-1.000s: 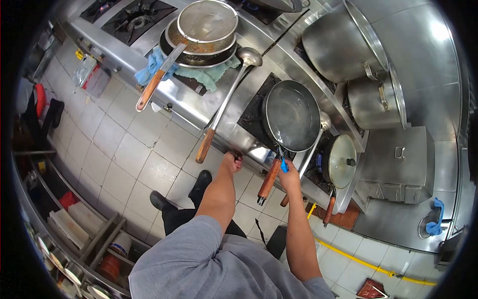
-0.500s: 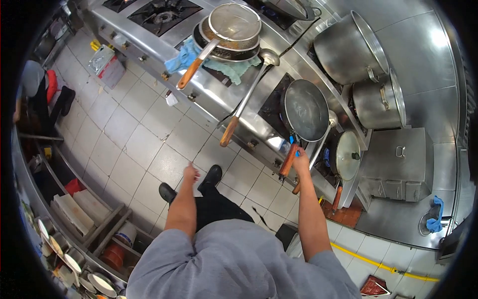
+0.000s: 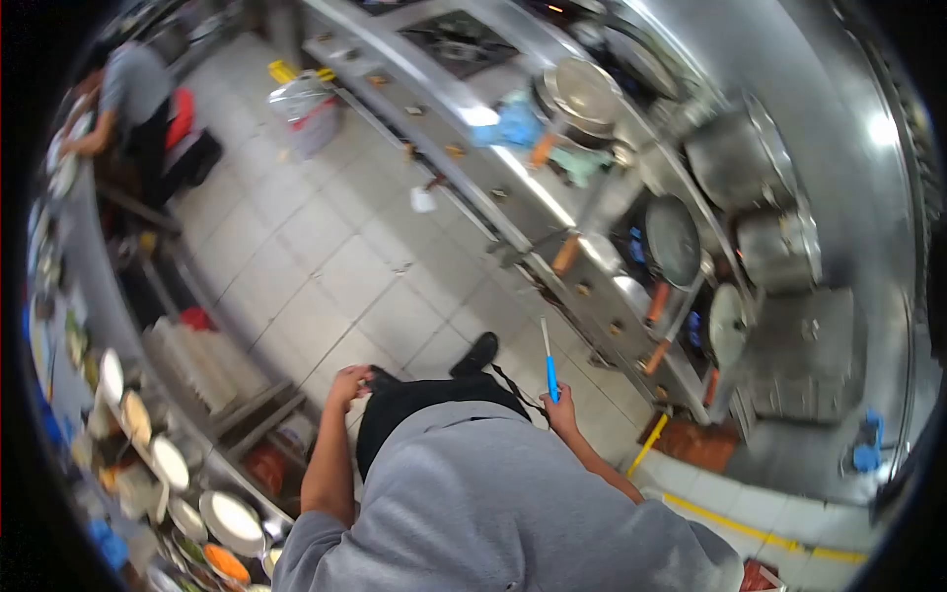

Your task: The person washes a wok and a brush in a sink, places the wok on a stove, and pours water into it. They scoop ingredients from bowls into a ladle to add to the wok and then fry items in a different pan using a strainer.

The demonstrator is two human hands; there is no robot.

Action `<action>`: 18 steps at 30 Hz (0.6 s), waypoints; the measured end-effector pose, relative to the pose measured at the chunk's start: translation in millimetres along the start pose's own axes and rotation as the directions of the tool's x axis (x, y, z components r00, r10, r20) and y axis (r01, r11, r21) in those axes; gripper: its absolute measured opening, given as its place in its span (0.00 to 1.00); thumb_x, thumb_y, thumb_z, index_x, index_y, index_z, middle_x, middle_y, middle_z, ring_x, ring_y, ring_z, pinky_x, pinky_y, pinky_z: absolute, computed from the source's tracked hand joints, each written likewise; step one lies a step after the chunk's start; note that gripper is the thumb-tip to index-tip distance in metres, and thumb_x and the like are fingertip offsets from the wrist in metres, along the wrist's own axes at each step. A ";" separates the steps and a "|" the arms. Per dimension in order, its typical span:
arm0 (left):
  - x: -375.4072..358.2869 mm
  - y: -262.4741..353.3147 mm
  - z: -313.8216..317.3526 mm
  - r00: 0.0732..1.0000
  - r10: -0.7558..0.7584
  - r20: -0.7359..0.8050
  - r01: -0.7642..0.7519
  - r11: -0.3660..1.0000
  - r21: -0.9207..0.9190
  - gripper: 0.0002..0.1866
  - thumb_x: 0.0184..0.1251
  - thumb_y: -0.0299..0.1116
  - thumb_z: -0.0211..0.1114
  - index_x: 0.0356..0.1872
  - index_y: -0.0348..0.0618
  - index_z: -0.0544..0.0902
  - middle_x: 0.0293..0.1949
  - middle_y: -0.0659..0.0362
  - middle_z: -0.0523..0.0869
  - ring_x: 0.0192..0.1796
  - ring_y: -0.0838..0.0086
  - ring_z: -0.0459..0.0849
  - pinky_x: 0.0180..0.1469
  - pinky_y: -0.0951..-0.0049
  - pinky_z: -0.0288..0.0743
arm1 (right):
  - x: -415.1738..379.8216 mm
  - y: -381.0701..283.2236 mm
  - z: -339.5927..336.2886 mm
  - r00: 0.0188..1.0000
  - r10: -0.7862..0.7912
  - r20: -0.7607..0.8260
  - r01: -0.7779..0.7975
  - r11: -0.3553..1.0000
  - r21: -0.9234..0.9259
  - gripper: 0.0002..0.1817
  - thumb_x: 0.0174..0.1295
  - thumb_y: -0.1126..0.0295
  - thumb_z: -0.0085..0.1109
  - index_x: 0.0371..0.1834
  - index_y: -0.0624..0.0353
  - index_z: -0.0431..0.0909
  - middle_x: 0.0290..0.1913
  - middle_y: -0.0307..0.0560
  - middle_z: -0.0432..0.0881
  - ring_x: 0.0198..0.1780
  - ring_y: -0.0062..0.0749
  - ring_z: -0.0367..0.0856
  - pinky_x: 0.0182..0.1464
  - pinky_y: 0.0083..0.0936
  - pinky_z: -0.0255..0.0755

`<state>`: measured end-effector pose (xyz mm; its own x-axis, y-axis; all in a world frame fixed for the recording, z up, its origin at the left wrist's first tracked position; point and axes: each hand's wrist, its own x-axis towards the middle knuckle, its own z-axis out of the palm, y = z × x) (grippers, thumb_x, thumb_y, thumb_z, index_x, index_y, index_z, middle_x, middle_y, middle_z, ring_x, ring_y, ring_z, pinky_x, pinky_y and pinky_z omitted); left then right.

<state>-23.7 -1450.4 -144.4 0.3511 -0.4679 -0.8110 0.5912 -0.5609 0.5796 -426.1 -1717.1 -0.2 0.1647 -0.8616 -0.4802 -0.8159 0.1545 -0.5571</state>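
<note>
Far left, a white bowl (image 3: 231,521) lies on the near side, to the left of your left hand (image 3: 350,385). That hand is partly curled beside your black trousers (image 3: 424,403); whether it encloses anything, you cannot tell. To its right, the blue-handled tool (image 3: 552,378) stands in your right hand (image 3: 560,412), fingers closed around the grip. Its long axis runs near to far, the thin shaft leaning slightly left. Your right hand is the nearer to the stove (image 3: 523,212), whose pan (image 3: 673,240) lies far and right.

The handle (image 3: 552,379) is blue, the shirt (image 3: 464,483) grey, the 2 shoes (image 3: 477,354) black.
</note>
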 end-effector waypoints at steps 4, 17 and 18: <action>-60.5 53.2 -0.6 0.961 0.228 0.157 -0.225 0.974 -0.037 0.20 0.69 0.41 0.61 0.57 0.41 0.79 0.39 0.62 0.86 0.27 0.82 0.76 0.26 0.80 0.71 | 38.0 -69.8 91.5 0.892 -0.161 0.422 0.119 0.985 0.125 0.13 0.63 0.65 0.60 0.48 0.57 0.76 0.27 0.38 0.79 0.25 0.19 0.76 0.26 0.19 0.69; -373.5 75.9 -143.1 0.186 0.501 -0.845 -0.937 0.349 0.001 0.11 0.74 0.36 0.56 0.49 0.41 0.75 0.42 0.57 0.83 0.42 0.74 0.83 0.44 0.71 0.81 | -136.6 -403.3 261.6 -0.107 -0.302 0.947 0.447 0.836 0.318 0.21 0.65 0.67 0.59 0.60 0.62 0.71 0.39 0.43 0.81 0.31 0.24 0.78 0.35 0.19 0.73; -404.7 62.0 -156.6 -0.011 0.400 -0.916 -0.947 0.289 0.137 0.11 0.74 0.35 0.55 0.48 0.41 0.75 0.40 0.57 0.83 0.41 0.74 0.83 0.43 0.71 0.80 | -136.3 -402.3 274.5 -0.100 -0.281 0.955 0.433 0.852 0.296 0.23 0.66 0.66 0.58 0.63 0.61 0.69 0.41 0.45 0.81 0.33 0.25 0.79 0.35 0.20 0.73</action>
<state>-15.5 -1188.8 207.3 0.8982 0.4065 0.1673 -0.2612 0.1874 0.9469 31.8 -1529.0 103.4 0.7416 0.5041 -0.4426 -0.4598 -0.0985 -0.8826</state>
